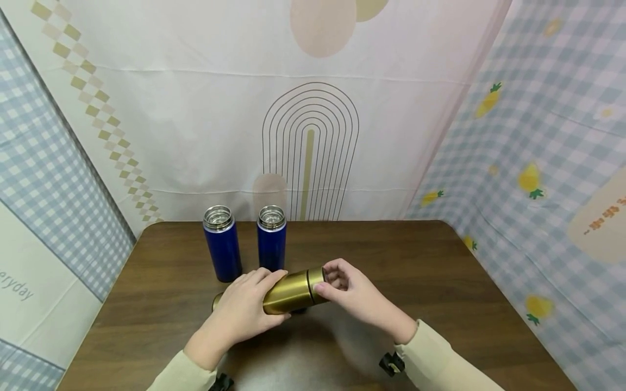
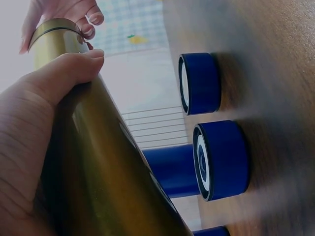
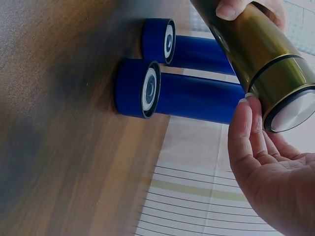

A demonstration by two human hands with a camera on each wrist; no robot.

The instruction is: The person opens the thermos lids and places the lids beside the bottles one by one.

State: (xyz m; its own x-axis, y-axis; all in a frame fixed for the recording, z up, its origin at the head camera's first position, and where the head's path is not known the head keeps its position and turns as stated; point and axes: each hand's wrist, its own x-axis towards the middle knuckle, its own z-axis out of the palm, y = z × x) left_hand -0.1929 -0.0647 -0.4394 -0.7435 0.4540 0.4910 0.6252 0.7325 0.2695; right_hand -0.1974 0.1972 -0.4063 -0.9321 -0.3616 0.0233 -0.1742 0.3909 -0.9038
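Note:
A gold thermos bottle (image 1: 288,293) is held tilted nearly sideways above the table, its capped end toward the right. My left hand (image 1: 246,307) grips its body, thumb along the near side in the left wrist view. Thumb and fingers of my right hand (image 1: 359,296) are at the gold cap (image 1: 318,282), one on each side; a thin dark seam shows between cap and body. Below the bottle, two blue lids (image 2: 221,160) lie on the table with their inner sides up; in the head view they are mostly hidden.
Two blue thermos bottles (image 1: 225,252) (image 1: 271,244) stand upright without lids behind my left hand, their steel mouths showing. The brown wooden table (image 1: 391,250) ends at a white printed cloth (image 1: 210,130), with checked cloth at both sides.

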